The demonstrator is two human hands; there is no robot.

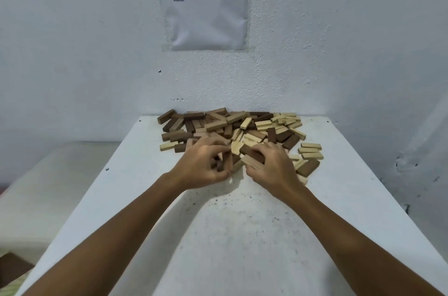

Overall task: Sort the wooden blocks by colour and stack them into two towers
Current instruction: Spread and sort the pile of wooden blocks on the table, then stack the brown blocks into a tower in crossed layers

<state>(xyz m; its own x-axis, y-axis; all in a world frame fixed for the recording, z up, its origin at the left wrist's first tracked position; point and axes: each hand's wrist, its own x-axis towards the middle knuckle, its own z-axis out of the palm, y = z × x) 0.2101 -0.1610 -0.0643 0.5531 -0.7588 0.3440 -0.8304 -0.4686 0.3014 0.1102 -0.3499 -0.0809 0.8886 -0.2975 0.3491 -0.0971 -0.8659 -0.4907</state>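
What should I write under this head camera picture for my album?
Two hands, left and right, grip blocks at the near edge of a mixed dark-and-light wooden pile on a white table.

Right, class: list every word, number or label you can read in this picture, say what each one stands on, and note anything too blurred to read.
All the text is on the white printed paper sheet taped to the white wall.
"5. Ambil blok" opens item 5; the rest is too blurred to be sure of.
"4." opens item 4; its words are too blurred.
The lines above are too blurred to read.
The dark and light wooden blocks and the white table show no text.
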